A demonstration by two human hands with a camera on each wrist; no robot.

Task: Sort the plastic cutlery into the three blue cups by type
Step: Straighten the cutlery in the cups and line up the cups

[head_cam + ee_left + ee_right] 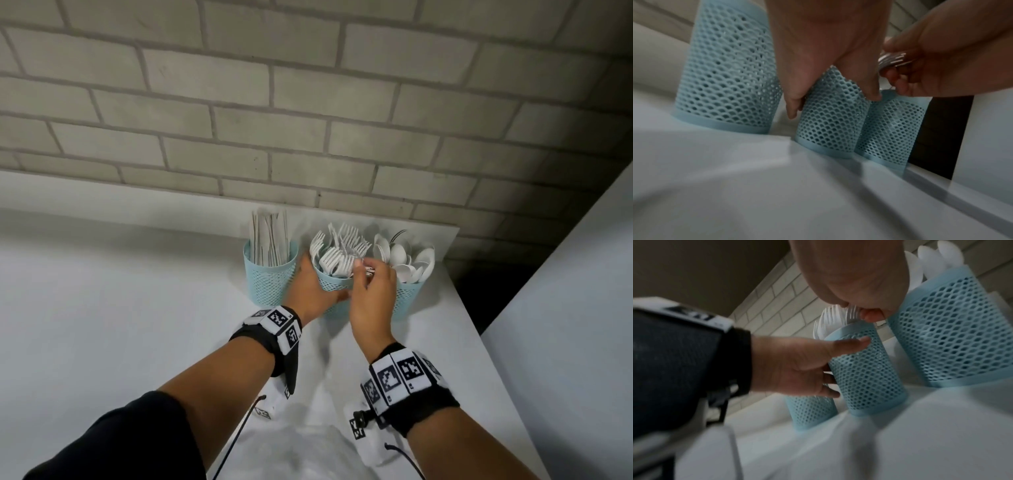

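Three blue mesh cups stand in a row against the brick wall. The left cup [270,279] [727,73] holds knives [269,240]. Forks [337,253] fill the middle cup [334,286] [830,116] [869,369], and the right cup [409,298] [957,329] holds spoons [404,255]. My left hand [310,287] [828,48] [793,366] grips the middle cup, thumb in front and fingers behind. My right hand [363,274] [941,56] [855,272] pinches a white fork [891,60] [853,314] just over that cup's rim, among the other forks.
The cups sit near the back right corner of the white table [137,308]. A dark gap [479,298] and a white panel [565,308] lie to the right. A clear plastic bag [308,452] lies at the near edge.
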